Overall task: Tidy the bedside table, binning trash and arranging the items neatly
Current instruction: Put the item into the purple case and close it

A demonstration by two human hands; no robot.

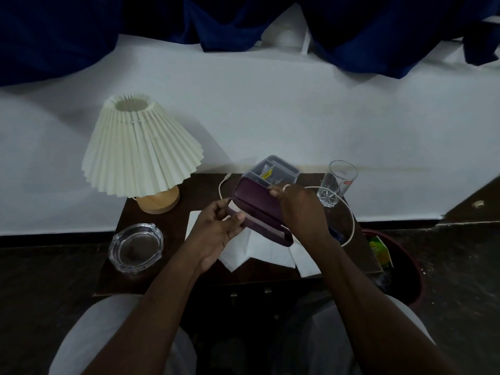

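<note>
A person seated at a dark bedside table point(113, 277) holds one maroon book point(259, 209) above the tabletop with both hands. The left hand point(216, 234) grips the book's near-left corner, thumb on top and fingers curled beneath. The right hand point(300, 207), one ring on a finger, closes over the book's far-right edge from above. The book sits tilted, its long side running from upper left to lower right, pale page edges showing along the lower side.

One lamp point(140, 150) with a pleated cream shade and a round wooden base stands at the table's far-left corner. One clear glass ashtray point(136, 247) rests near the front-left edge. One grey plastic box point(270, 170) with a yellow label inside sits at the back, just behind the book and partly hidden by it. One empty drinking glass point(335, 182) with a red mark on its side stands at the far-right corner. One white cable point(351, 220) loops across the table, one plug end lying left of the box and the rest curving round the glass's base. White tissues point(259, 253) lie spread under the hands; their count cannot be told, as they overlap. A blue thing beside the right wrist is too hidden to name.

One dark red bin point(405, 269) stands on the floor, right of the table, with a yellow-green packet point(380, 251) in it. Dark blue curtains point(81, 36) hang above the white wall behind.
</note>
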